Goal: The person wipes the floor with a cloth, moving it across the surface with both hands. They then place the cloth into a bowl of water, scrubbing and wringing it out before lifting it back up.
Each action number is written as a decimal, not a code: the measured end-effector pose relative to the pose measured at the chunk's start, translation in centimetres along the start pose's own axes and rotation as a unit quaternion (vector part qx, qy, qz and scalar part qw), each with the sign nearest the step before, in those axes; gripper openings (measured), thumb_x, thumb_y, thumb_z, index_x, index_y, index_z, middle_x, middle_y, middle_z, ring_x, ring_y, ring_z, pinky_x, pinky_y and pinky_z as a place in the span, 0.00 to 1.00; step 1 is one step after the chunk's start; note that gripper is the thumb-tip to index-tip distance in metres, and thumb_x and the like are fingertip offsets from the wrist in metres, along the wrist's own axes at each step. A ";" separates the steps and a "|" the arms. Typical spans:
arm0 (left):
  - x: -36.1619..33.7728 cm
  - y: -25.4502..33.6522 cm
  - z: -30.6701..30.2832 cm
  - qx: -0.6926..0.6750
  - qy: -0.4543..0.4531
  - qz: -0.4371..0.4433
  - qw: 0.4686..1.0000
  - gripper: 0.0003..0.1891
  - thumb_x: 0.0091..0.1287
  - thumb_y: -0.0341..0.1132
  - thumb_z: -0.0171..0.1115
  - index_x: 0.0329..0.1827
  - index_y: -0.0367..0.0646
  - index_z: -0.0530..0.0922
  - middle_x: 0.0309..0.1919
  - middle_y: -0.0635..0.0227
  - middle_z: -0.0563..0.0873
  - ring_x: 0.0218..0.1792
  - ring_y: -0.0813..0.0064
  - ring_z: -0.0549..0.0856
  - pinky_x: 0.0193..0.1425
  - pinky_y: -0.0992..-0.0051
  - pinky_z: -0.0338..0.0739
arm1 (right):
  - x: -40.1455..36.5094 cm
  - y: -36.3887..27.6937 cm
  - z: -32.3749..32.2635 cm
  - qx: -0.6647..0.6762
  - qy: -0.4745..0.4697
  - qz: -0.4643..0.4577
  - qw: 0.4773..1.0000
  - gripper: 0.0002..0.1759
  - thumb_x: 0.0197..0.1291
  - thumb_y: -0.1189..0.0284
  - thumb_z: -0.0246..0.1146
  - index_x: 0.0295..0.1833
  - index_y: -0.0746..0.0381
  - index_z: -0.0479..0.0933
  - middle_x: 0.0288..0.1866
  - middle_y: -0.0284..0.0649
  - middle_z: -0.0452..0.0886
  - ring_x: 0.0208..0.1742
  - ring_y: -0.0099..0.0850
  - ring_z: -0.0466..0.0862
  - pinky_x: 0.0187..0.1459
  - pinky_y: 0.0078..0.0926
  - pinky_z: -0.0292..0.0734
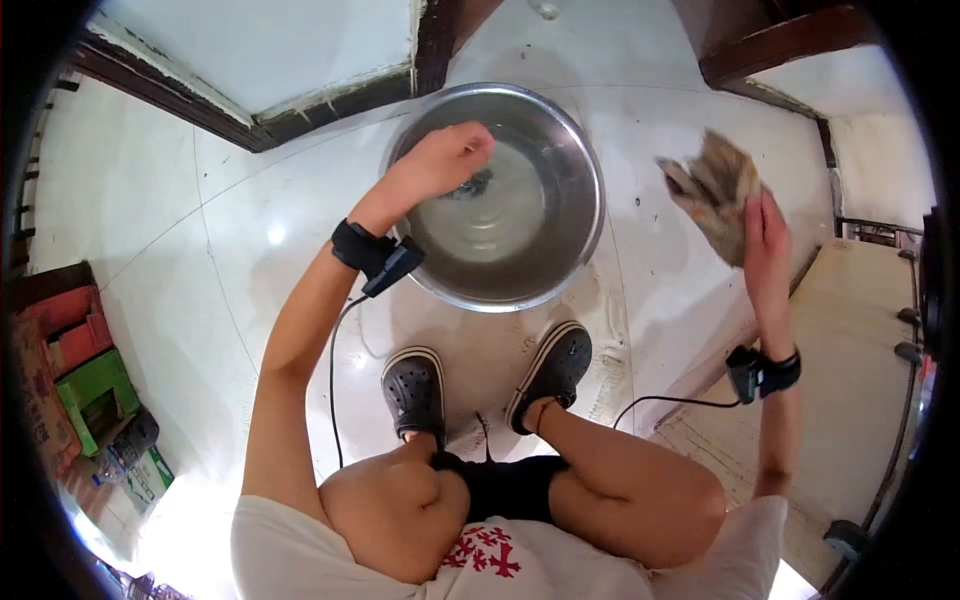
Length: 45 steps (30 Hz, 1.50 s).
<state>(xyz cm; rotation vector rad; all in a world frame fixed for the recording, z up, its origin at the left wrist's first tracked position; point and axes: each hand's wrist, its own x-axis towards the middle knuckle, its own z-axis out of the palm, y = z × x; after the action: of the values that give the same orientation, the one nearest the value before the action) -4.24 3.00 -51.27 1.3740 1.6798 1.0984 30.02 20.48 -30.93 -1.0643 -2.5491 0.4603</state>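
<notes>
A wide steel basin (590,200) with cloudy water (500,215) in it stands on the floor before my feet. Over its left half is my left hand (450,160), fingers curled closed. Just beneath that hand a small dark thing (476,184) shows at the water; whether the fingers grip it is hidden. Rings ripple across the water. Out to the right of the basin, my right hand (766,240) grips a crumpled, grey-brown rag (715,190), held in the air above the floor. Each wrist wears a black strap with a cabled device.
Pale floor tiles (280,235) surround the basin. My feet, in black clogs (413,390), are close to its near rim. A dark-framed door (330,60) is at upper left, red and green boxes (95,400) at far left. A beige panel (840,330) lies right.
</notes>
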 end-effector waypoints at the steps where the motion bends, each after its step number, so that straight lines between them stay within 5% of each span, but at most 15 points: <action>1: 0.1 -0.5 0.6 -0.026 0.016 0.012 0.999 0.17 0.72 0.39 0.63 0.56 0.37 0.77 0.46 0.60 0.85 0.47 0.72 0.84 0.54 0.72 0.78 | 1.7 -2.4 1.0 0.073 -0.017 0.001 0.997 0.18 0.78 0.66 0.50 0.61 0.69 0.74 0.49 0.47 0.84 0.49 0.32 0.81 0.54 0.28 0.75; 4: -0.4 -0.5 1.8 0.063 0.082 0.119 0.987 0.25 0.65 0.42 0.67 0.60 0.36 0.76 0.44 0.53 0.87 0.44 0.57 0.86 0.53 0.70 0.79 | 5.4 -4.0 7.0 0.219 -0.057 0.008 0.974 0.20 0.77 0.64 0.51 0.62 0.68 0.73 0.49 0.43 0.84 0.50 0.26 0.79 0.56 0.25 0.73; 7: -1.2 0.5 2.1 -0.203 0.033 0.054 0.977 0.26 0.61 0.43 0.70 0.56 0.33 0.78 0.41 0.54 0.88 0.42 0.59 0.87 0.52 0.69 0.79 | 4.8 -7.3 14.0 0.389 -0.043 0.167 0.905 0.22 0.76 0.62 0.53 0.62 0.69 0.71 0.50 0.44 0.83 0.50 0.29 0.79 0.56 0.27 0.73; 11: -1.9 -1.8 0.6 -0.096 0.061 -0.181 0.977 0.20 0.58 0.41 0.68 0.43 0.31 0.83 0.34 0.51 0.87 0.39 0.58 0.87 0.48 0.65 0.80 | 4.5 -2.9 22.6 0.345 -0.118 0.148 0.919 0.27 0.74 0.59 0.56 0.65 0.71 0.68 0.53 0.48 0.81 0.57 0.36 0.80 0.56 0.30 0.74; 16: -2.6 -4.1 0.7 0.216 -0.033 -0.134 0.967 0.15 0.57 0.36 0.64 0.41 0.31 0.82 0.39 0.48 0.87 0.45 0.54 0.88 0.47 0.60 0.81 | 3.5 -1.0 26.5 0.217 -0.255 0.261 0.905 0.36 0.70 0.55 0.60 0.71 0.70 0.61 0.65 0.61 0.70 0.62 0.54 0.79 0.54 0.44 0.81; 20: -2.7 -2.6 4.1 0.432 0.033 -0.126 0.893 0.14 0.57 0.30 0.62 0.45 0.36 0.83 0.53 0.51 0.83 0.54 0.53 0.83 0.49 0.58 0.83 | 3.1 0.4 27.4 -0.096 -0.343 -0.014 0.934 0.32 0.67 0.59 0.63 0.67 0.69 0.63 0.64 0.65 0.66 0.60 0.62 0.76 0.51 0.52 0.82; 21: -2.8 -1.4 3.8 0.497 -0.015 -0.045 0.866 0.14 0.59 0.30 0.61 0.48 0.39 0.82 0.58 0.50 0.80 0.56 0.48 0.82 0.49 0.52 0.84 | 3.3 0.5 27.4 -0.119 -0.318 -0.121 0.933 0.30 0.66 0.62 0.62 0.66 0.68 0.65 0.63 0.62 0.67 0.61 0.58 0.76 0.51 0.50 0.82; 24: -2.1 -1.7 5.4 0.429 -0.199 -0.108 0.874 0.20 0.59 0.30 0.62 0.56 0.37 0.80 0.60 0.49 0.78 0.57 0.51 0.82 0.50 0.55 0.84 | 3.4 0.8 27.7 -0.172 -0.219 -0.426 0.861 0.25 0.62 0.70 0.61 0.63 0.65 0.71 0.61 0.55 0.71 0.64 0.49 0.75 0.51 0.44 0.81; 27: -2.4 -4.3 6.3 0.462 -0.234 -0.097 0.850 0.25 0.60 0.30 0.60 0.63 0.39 0.76 0.63 0.40 0.74 0.54 0.46 0.84 0.50 0.56 0.84 | 2.0 3.2 30.9 -0.196 -0.178 -0.413 0.872 0.26 0.58 0.73 0.60 0.64 0.64 0.73 0.61 0.52 0.71 0.62 0.45 0.76 0.51 0.44 0.79; 31: -1.0 -5.4 6.3 0.430 -0.331 -0.129 0.830 0.31 0.58 0.28 0.58 0.69 0.44 0.70 0.65 0.29 0.69 0.45 0.41 0.87 0.49 0.56 0.83 | 1.2 2.1 31.5 -0.260 -0.403 -0.297 0.826 0.26 0.57 0.73 0.59 0.63 0.66 0.76 0.69 0.47 0.71 0.64 0.49 0.73 0.55 0.42 0.78; 34: -0.5 -5.9 5.5 0.426 -0.349 -0.091 0.830 0.34 0.56 0.27 0.57 0.72 0.45 0.67 0.62 0.24 0.71 0.42 0.40 0.87 0.48 0.55 0.82 | 3.2 2.2 30.3 -0.252 -0.388 -0.301 0.834 0.23 0.58 0.70 0.60 0.60 0.64 0.79 0.68 0.50 0.71 0.60 0.50 0.76 0.56 0.45 0.77; 38: 0.7 -5.7 4.7 0.375 -0.395 -0.115 0.831 0.34 0.56 0.28 0.56 0.71 0.45 0.68 0.51 0.26 0.79 0.46 0.43 0.87 0.46 0.55 0.81 | 3.3 1.7 29.7 -0.234 -0.476 -0.268 0.805 0.14 0.59 0.74 0.59 0.49 0.65 0.83 0.62 0.53 0.76 0.60 0.51 0.78 0.56 0.49 0.75; 40: 1.1 -6.6 4.7 0.374 -0.379 -0.137 0.835 0.34 0.56 0.28 0.55 0.71 0.42 0.67 0.45 0.28 0.82 0.47 0.44 0.86 0.46 0.56 0.81 | 4.5 1.4 29.3 -0.179 -0.481 -0.183 0.838 0.15 0.59 0.76 0.59 0.50 0.67 0.82 0.54 0.54 0.80 0.57 0.53 0.80 0.55 0.48 0.76; 43: 1.0 -7.4 5.4 0.390 -0.265 -0.196 0.860 0.28 0.60 0.29 0.53 0.67 0.40 0.74 0.54 0.47 0.85 0.57 0.46 0.83 0.59 0.57 0.78 | 4.6 3.5 30.6 -0.092 -0.402 -0.190 0.891 0.13 0.59 0.73 0.62 0.47 0.67 0.79 0.46 0.57 0.82 0.51 0.56 0.82 0.52 0.50 0.78; 45: 0.6 -7.3 5.2 0.378 -0.245 -0.183 0.874 0.25 0.61 0.29 0.54 0.63 0.37 0.77 0.55 0.46 0.84 0.56 0.46 0.84 0.59 0.57 0.79 | 4.3 4.3 31.4 -0.078 -0.367 -0.202 0.905 0.11 0.58 0.73 0.63 0.45 0.67 0.79 0.43 0.58 0.83 0.48 0.57 0.83 0.50 0.51 0.79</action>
<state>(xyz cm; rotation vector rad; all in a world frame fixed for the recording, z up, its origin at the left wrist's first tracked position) -2.53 3.98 -60.04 1.5090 1.9204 -0.1774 16.44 21.34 -59.85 -0.3962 -3.4050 0.6371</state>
